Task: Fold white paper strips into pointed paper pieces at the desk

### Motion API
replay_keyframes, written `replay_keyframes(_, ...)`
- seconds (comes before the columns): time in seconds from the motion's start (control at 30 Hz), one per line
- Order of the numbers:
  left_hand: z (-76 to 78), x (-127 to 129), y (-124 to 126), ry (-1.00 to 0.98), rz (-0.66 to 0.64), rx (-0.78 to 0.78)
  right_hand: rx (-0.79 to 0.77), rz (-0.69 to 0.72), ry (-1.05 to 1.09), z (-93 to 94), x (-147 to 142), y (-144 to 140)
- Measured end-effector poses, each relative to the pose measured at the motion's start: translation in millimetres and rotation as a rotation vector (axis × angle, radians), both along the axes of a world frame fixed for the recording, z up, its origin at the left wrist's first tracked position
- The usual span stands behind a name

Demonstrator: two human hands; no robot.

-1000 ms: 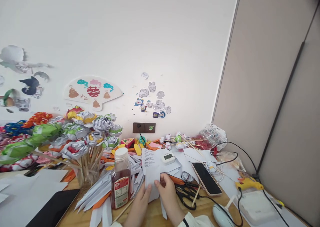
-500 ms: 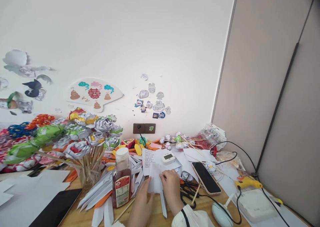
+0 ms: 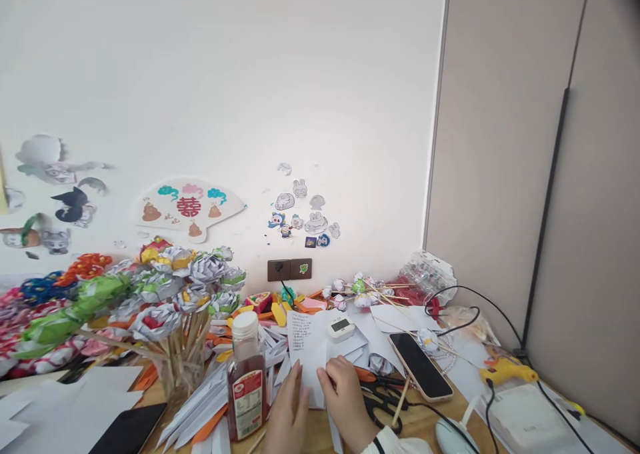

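Both hands meet low in the middle of the head view on a small white sheet of paper lying on the wooden desk. My left hand presses its fingers on the sheet's left edge. My right hand pinches the sheet's right side from above. A brown bottle with a white cap stands just left of my left hand. Black-handled scissors lie right of my right hand.
A glass of paper flowers on sticks stands left, with folded white paper strips at its foot. A phone, white timer, mouse, yellow glue gun and cables lie right. A dark tablet sits at lower left.
The view has tilted up a little, so the desk sits lower. My hands stay on the sheet, which has been pressed flatter against the desk, and the left fingers have moved up along its edge.
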State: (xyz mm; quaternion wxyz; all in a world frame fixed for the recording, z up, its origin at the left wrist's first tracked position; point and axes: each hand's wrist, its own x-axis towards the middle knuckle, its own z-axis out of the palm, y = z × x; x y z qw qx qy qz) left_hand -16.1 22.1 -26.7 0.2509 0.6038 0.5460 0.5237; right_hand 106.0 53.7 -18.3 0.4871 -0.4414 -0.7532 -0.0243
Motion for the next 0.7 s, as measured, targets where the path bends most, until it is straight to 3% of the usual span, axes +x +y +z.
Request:
replay_keyframes(0.1,2.6,-1.0,-1.8,-0.037,0.014,0.033,0.004,0.054,0.023,-1.5,-4.3,-4.8)
replay_keyframes(0.23,5.9,-0.2,-4.4,-0.042,0.037,0.037,0.007,0.0,-0.013,0.7,-5.1,-8.1)
replay_keyframes(0.43,3.6,2.6,-6.0,-0.01,-0.055,-0.006,0.009,0.01,-0.053,2.2,-5.3,-11.4)
replay_keyframes(0.7,4.0,2.8,-2.2,-0.101,-0.116,0.0,-0.02,0.136,0.007,6.3,-6.0,-17.1)
